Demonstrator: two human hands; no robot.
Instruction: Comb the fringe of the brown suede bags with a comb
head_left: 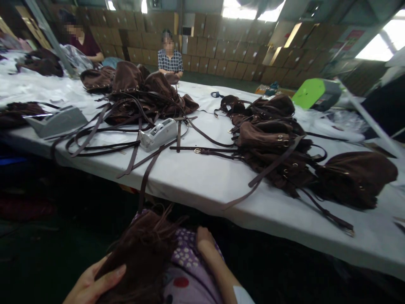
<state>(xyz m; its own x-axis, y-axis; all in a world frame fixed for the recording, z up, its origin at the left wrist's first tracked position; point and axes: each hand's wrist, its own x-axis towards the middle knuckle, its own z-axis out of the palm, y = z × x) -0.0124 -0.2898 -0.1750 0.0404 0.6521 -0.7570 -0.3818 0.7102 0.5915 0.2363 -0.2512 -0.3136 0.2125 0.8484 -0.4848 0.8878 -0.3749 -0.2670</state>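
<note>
A brown suede fringed bag (142, 249) lies on my lap at the bottom of the view. My left hand (95, 283) rests on its left side, thumb laid across the suede and fingers curled round its edge. My right hand (204, 238) presses against the bag's right side; its fingers are tucked under the bag and hidden. A strap (145, 177) hangs from the table edge down toward the bag.
A white-covered table (196, 177) runs across in front of me. On it lie piles of brown bags (272, 139), loose straps, a tape dispenser (158, 134) and a grey device (57, 121). Two people sit at the far side. Cardboard boxes line the back wall.
</note>
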